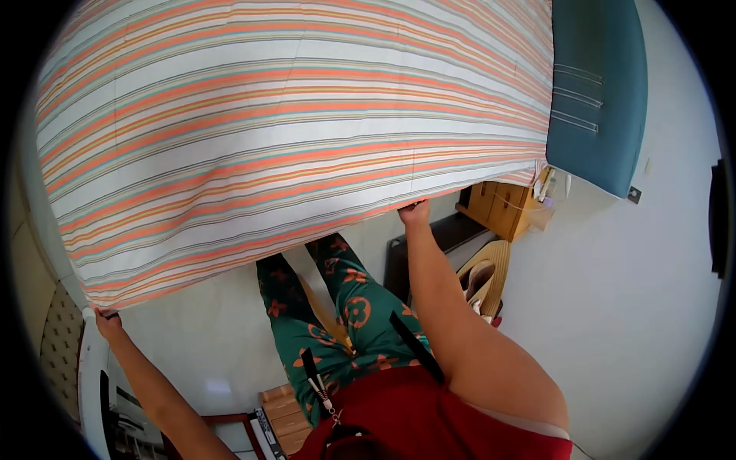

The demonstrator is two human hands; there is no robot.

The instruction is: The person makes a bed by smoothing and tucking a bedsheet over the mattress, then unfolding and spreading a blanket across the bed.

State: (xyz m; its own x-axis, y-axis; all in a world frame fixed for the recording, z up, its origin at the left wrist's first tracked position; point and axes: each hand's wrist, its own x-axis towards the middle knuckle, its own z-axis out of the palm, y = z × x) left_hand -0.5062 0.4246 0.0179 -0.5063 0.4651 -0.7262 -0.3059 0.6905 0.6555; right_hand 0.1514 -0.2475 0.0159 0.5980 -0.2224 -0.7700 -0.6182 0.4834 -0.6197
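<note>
head view: a large white cloth sheet with orange, yellow and grey stripes (307,138) is spread across the upper part of the view, shallow creases noted. the left hand (109,323) is closed on the sheet's near left corner. the right hand (415,212) is closed at the near edge, further toward the right; its fingertips are partly hidden by the cloth. a padded teal headboard (602,84) stands along the sheet's right side. below the sheet's right corner is a yellow-brown wooden cabinet (502,208). a woven straw hat (497,277) lies near it, beside a dark box-shaped case (460,234), contents undetermined.
</note>
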